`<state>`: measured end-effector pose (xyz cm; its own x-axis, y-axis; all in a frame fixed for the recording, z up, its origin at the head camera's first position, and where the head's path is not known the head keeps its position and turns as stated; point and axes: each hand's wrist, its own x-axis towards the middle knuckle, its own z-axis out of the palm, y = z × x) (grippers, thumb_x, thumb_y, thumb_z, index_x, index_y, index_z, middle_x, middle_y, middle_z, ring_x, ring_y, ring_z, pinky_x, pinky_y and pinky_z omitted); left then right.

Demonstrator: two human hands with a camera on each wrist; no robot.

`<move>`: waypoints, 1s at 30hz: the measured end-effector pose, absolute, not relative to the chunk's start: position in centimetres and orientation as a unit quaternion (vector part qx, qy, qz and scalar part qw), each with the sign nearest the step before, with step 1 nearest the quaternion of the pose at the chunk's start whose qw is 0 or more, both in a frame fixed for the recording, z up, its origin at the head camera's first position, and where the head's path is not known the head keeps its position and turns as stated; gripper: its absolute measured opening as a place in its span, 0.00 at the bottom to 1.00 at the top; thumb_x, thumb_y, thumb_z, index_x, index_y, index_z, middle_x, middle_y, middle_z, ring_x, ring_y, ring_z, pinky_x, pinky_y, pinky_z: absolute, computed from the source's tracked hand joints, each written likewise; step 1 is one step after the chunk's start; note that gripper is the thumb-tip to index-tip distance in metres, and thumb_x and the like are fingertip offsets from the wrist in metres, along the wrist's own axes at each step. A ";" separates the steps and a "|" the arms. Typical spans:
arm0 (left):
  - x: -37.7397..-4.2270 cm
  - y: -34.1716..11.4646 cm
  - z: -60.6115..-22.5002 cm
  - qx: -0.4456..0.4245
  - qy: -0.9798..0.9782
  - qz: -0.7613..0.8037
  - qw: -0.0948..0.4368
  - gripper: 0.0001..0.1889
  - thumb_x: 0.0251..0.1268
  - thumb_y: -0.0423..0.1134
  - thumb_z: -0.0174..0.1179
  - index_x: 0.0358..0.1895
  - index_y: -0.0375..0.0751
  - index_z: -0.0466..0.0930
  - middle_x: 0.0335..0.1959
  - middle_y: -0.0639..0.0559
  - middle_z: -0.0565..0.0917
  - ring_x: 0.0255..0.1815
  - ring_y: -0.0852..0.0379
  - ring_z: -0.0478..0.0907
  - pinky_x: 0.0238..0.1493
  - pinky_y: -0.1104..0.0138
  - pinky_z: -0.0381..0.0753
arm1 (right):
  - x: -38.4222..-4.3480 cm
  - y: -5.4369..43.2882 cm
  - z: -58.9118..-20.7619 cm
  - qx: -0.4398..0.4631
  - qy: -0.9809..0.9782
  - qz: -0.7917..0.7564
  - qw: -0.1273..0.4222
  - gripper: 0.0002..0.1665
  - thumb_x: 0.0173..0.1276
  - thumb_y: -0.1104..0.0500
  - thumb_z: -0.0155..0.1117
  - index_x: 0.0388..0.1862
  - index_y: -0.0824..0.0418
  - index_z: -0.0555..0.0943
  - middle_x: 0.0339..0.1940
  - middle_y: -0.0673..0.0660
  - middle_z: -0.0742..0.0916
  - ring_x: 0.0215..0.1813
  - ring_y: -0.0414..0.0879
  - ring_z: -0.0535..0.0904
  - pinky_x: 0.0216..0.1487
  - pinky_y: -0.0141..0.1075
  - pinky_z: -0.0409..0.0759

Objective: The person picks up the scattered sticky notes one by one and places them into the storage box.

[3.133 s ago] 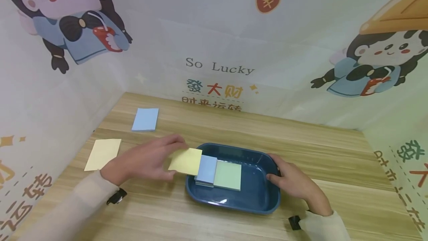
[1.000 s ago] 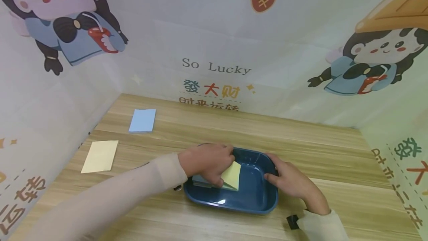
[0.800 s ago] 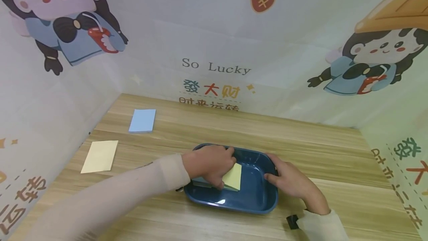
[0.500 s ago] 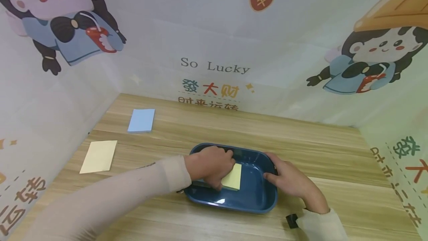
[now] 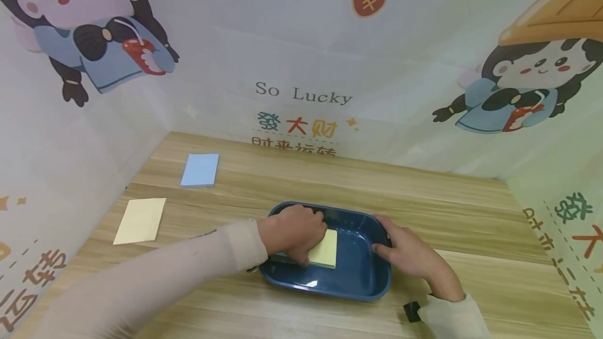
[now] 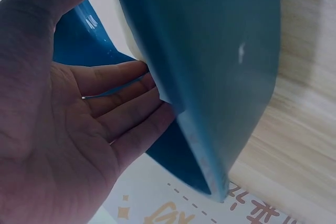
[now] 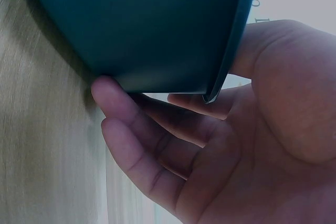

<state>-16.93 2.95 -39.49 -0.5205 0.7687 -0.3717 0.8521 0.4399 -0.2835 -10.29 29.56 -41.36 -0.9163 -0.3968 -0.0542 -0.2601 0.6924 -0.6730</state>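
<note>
A dark blue tray (image 5: pixel 360 271) stands on the table. My left hand (image 5: pixel 299 232) reaches into its left half, thumb and fingers about a yellow sticky note pad (image 5: pixel 325 249) that lies low in the tray. Most of the pad and what lies beneath it are covered by the hand. In the left wrist view a pale edge of paper (image 6: pixel 126 30) shows between thumb and fingers, behind the tray's wall. My right hand (image 5: pixel 407 252) grips the tray's right end, thumb over the rim and fingers against the outer wall, as the right wrist view also shows.
A blue sticky note pad (image 5: pixel 200 170) lies at the back left of the wooden table (image 5: pixel 424 203). Nearer, a pale yellow pad (image 5: pixel 140 220) lies by the left wall. Printed cloth walls (image 5: pixel 400 41) enclose the table at the back and sides.
My left hand has carried the yellow pad from over the tray's left rim down into it, over the green pad, and shifted it slightly left just now. The right hand keeps its grip.
</note>
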 end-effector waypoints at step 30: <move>-17.8 -5.0 -37.3 0.477 0.878 0.037 -0.014 0.30 0.79 0.50 0.68 0.72 0.33 0.78 0.66 0.39 0.82 0.65 0.44 0.81 0.67 0.53 0.83 | -10.3 29.4 -41.4 -0.170 0.912 -0.355 0.114 0.39 0.78 0.64 0.68 0.80 0.76 0.65 0.63 0.74 0.87 0.60 0.67 0.88 0.57 0.59 0.89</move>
<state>-17.85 -4.97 -37.34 -0.5450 0.8363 0.0599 0.8384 0.5426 0.0524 -10.34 29.38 -41.41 -0.9162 -0.3912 -0.0872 -0.2291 0.6896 -0.6870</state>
